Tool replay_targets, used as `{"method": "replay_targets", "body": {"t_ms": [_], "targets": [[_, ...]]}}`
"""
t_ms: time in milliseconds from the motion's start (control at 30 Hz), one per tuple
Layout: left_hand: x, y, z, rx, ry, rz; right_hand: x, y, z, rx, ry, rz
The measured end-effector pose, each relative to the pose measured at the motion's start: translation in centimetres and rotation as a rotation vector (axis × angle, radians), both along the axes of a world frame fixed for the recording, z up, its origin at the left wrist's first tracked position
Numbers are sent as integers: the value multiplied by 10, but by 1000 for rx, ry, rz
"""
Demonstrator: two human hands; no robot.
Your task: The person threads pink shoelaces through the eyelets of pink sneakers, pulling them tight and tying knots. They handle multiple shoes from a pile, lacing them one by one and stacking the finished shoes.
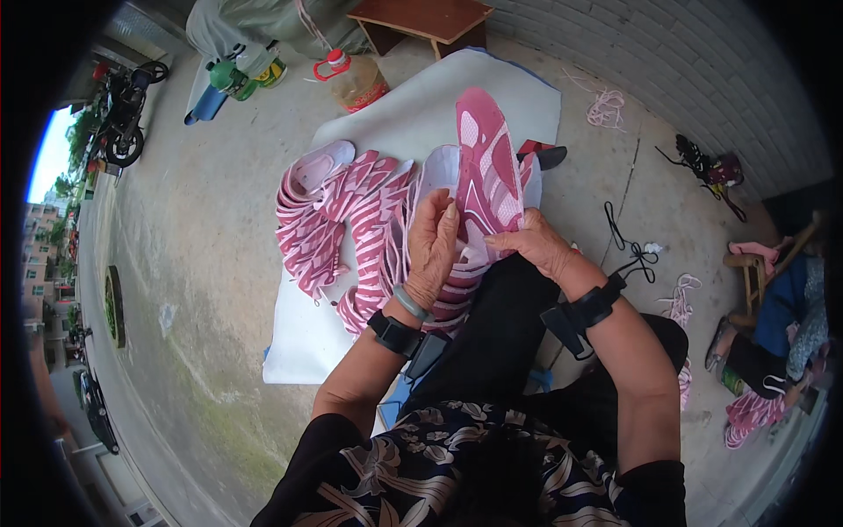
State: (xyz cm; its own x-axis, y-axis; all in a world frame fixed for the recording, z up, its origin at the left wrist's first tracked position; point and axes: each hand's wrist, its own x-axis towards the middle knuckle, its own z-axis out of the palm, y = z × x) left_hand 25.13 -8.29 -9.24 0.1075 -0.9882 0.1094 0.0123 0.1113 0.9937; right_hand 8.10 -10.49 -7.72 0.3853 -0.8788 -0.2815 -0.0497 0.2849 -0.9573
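A pink and white shoe upper (492, 162) is held up over my lap, its rounded toe pointing away from me. My right hand (537, 246) pinches its near right edge between thumb and fingers. At its near left side, my left hand (430, 250) has its fingers curled together against the edge; their tips are partly hidden. Beneath and beside my hands, many more pink and white uppers lie nested in overlapping rows (373, 241). Part of that stack is hidden behind my left hand and wrist.
A white sheet (294, 347) lies under the rows. Beyond are a red-capped jug (356, 83), a green-topped bottle (230, 81) and a low brown table (421, 19). Pink laces (606, 110) and a black cord (628, 241) lie rightward. Another person (773, 325) sits at far right.
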Motion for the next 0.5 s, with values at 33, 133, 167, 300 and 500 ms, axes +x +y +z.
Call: {"method": "replay_targets", "body": {"t_ms": [33,133,167,300,500], "targets": [[-7,-6,-4,39,12,-14,-1,7,-2,10,-91,-83],[-19,-22,-26,173,155,2,-22,22,-19,88,-246,-255],[-14,-29,-42,278,247,-41,-23,30,-17,68,-296,-311],[-21,-18,-53,551,424,-427,-25,52,-8,13,-324,-382],[7,8,-69,608,408,-614,-7,64,-47,-203,246,-232]]}}
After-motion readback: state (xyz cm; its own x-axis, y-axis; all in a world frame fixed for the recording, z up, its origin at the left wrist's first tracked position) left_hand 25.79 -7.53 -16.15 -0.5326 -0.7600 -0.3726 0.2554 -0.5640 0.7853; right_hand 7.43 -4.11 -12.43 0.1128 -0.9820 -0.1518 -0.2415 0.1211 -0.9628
